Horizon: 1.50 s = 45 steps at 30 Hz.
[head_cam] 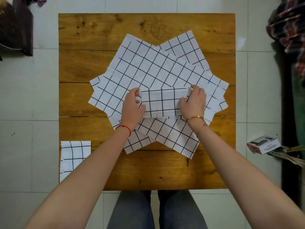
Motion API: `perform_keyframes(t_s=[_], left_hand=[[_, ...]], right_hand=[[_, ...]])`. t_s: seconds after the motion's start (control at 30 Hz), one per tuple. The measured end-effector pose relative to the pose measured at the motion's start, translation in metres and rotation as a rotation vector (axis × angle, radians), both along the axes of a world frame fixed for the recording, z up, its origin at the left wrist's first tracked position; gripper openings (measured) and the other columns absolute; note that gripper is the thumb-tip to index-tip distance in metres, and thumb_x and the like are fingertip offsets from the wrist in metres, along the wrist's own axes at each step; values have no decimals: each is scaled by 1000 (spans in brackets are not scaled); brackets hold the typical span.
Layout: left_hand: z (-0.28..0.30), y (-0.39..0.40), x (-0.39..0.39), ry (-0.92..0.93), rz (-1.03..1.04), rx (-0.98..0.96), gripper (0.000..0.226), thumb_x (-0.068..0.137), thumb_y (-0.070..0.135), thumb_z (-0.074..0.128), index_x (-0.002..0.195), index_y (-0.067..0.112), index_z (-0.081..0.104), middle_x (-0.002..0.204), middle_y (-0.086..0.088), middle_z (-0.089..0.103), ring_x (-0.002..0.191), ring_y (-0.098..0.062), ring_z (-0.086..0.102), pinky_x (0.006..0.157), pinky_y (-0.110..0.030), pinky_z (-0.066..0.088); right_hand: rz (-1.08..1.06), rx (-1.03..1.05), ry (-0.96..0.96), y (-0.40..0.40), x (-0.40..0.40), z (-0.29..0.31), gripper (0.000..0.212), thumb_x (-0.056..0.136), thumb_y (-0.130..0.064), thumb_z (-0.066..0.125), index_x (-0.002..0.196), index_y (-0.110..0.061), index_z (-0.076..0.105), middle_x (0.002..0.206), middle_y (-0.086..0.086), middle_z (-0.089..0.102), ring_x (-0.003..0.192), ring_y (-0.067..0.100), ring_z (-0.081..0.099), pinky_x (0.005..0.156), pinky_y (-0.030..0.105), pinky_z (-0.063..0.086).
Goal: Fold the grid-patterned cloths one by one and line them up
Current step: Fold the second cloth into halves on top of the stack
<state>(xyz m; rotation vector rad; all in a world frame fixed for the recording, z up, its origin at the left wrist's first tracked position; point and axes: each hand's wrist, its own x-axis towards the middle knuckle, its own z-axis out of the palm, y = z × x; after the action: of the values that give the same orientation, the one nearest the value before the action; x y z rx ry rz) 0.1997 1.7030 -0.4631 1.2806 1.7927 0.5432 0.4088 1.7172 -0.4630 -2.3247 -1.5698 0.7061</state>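
Observation:
Several white cloths with a black grid lie fanned in an overlapping pile (148,66) in the middle of the wooden table (99,30). On top of the pile near me lies a partly folded cloth (162,101), a narrow strip running left to right. My left hand (132,104) pinches its left end and my right hand (194,100) pinches its right end. One folded cloth (74,154) lies flat at the table's near left corner, partly under my left forearm.
The table stands on a pale tiled floor. A small printed box (264,144) and some papers lie on the floor to the right. Dark clothing (287,27) hangs at the far right, a dark bag (14,27) at the upper left. My legs are below the table's near edge.

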Motion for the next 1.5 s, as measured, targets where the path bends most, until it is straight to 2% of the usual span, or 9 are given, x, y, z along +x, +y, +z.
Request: perform_keyframes(t_s=[0.1,0.17,0.33,0.6,0.93,1.03,1.23,1.33,1.5], left_hand=[[0,-5,0,263,-205,163,58,85,8,63,139,14,43,135,-2,45,124,-17,42,102,-23,37],[-2,-6,-1,432,-349,198,63,87,13,62,145,13,37,145,-5,40,135,-22,34,112,-32,33],[-12,-10,-2,630,-571,38,72,97,28,51,155,16,12,162,-1,10,149,-25,7,120,-48,15],[-19,-12,-8,716,-642,-44,76,98,38,47,155,19,1,163,4,-3,150,-27,-2,119,-56,10],[-18,-13,-5,719,-648,-71,78,98,39,45,155,19,-6,163,4,-9,150,-27,-5,119,-56,9],[-11,-16,-4,700,-634,-11,74,98,35,45,155,18,2,163,1,1,150,-26,1,119,-53,11],[-5,-59,-14,706,-700,200,55,93,18,53,146,11,38,144,-8,44,135,-28,38,113,-47,31],[-7,-79,-17,736,-725,129,58,92,17,57,146,11,38,145,-6,43,135,-28,38,112,-49,32],[-5,-85,-14,780,-741,-11,61,99,25,43,154,15,18,158,-2,22,146,-28,18,118,-51,19]], right_hand=[[281,158,-141,-3,-16,3,48,85,-16,51,132,-5,47,130,13,51,120,31,45,98,41,42],[525,134,-185,-4,-33,0,51,88,-17,48,138,-6,42,142,11,45,133,33,37,108,46,35],[858,-44,-283,-9,-65,-11,58,97,-24,41,151,-12,22,158,4,21,147,29,13,119,50,12],[854,-127,-411,-12,-41,-22,60,99,-32,35,152,-13,16,160,2,14,147,28,8,118,53,7],[569,-122,-372,-20,12,-19,57,100,-35,21,152,-13,15,159,2,16,148,28,4,118,53,2],[632,-54,-324,-25,2,-8,56,99,-32,23,151,-12,18,159,4,18,148,27,5,119,51,4],[902,-30,-273,-62,-21,-4,52,100,-28,28,149,-11,26,156,6,25,146,26,17,119,48,16],[960,-109,-272,-77,-30,-10,53,101,-32,21,151,-13,22,158,5,21,146,25,16,119,47,16],[945,-172,-320,-86,-28,-16,55,100,-34,17,151,-14,19,159,3,17,147,23,15,118,47,17]])
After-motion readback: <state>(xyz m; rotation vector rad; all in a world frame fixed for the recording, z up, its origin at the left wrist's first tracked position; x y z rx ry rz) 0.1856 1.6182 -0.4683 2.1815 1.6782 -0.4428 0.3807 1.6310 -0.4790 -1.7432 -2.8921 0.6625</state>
